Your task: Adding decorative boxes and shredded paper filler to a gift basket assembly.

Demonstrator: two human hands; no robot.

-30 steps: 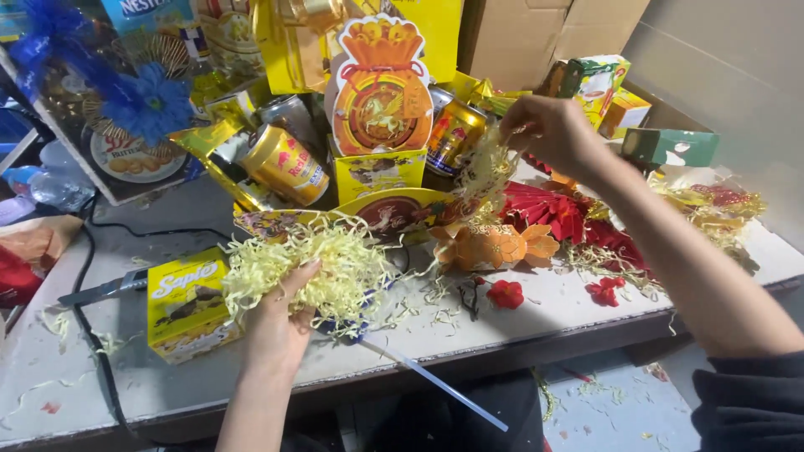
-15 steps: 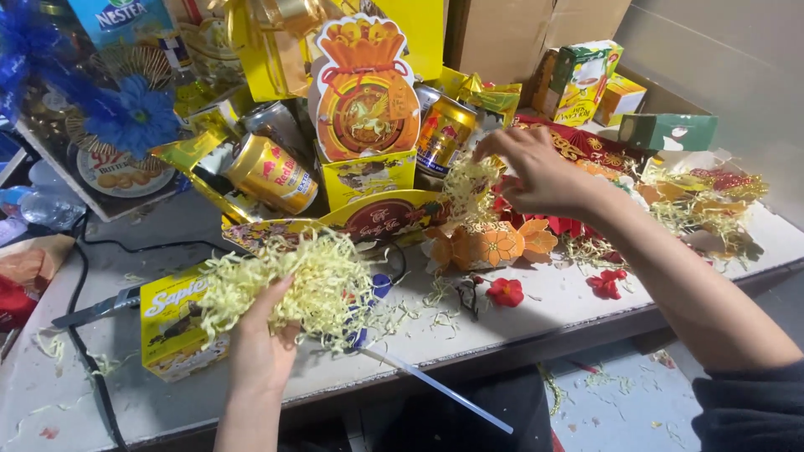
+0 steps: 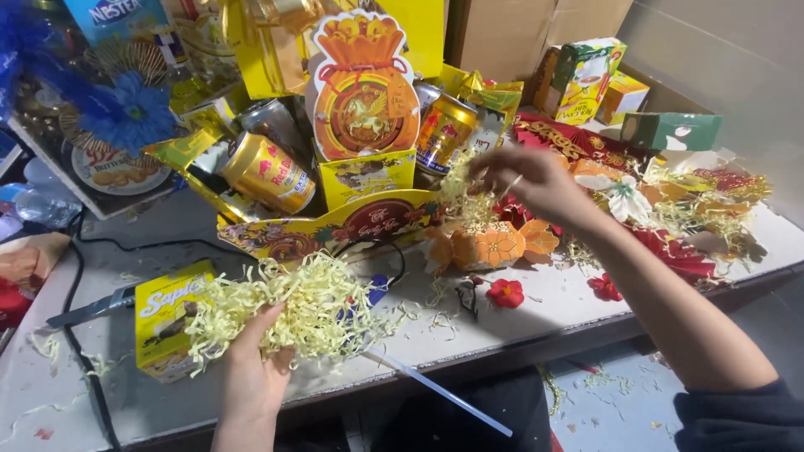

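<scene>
**Shredded-paper filler held at a gift hamper on the bench**

The left hand (image 3: 251, 381) is at the near edge of the bench (image 3: 100, 393), palm toward the camera. Its fingers are curled up around a large loose bundle of pale yellow shredded paper (image 3: 293, 305), which spreads well past the hand on both sides. The bundle hangs just above the bench surface and partly covers a small yellow carton (image 3: 163, 314) lying to its left.

The right hand (image 3: 536, 180) reaches across from the right side. Its fingers are pressed together in a pinch on a small tuft of shredded paper (image 3: 465, 188), held at the right front corner of the yellow hamper tray (image 3: 335, 226). Further strands lie on the tray rim below the hand.

Inside the hamper tray:
- a gold drink can (image 3: 268, 172), tilted on its side at the left;
- a second gold can (image 3: 444, 130), upright at the right;
- a tall orange pouch-shaped card box (image 3: 364, 84), upright at the centre.

Just in front of the tray's right corner lies an orange paper flower (image 3: 494, 247). A small red paper flower (image 3: 507, 293) lies nearer the bench edge. Red and gold decorations (image 3: 670, 251) cover the bench beyond the right forearm. A black cable (image 3: 75, 276) runs down the left part of the bench. A thin pale rod (image 3: 435, 389) projects past the front edge of the bench.
</scene>
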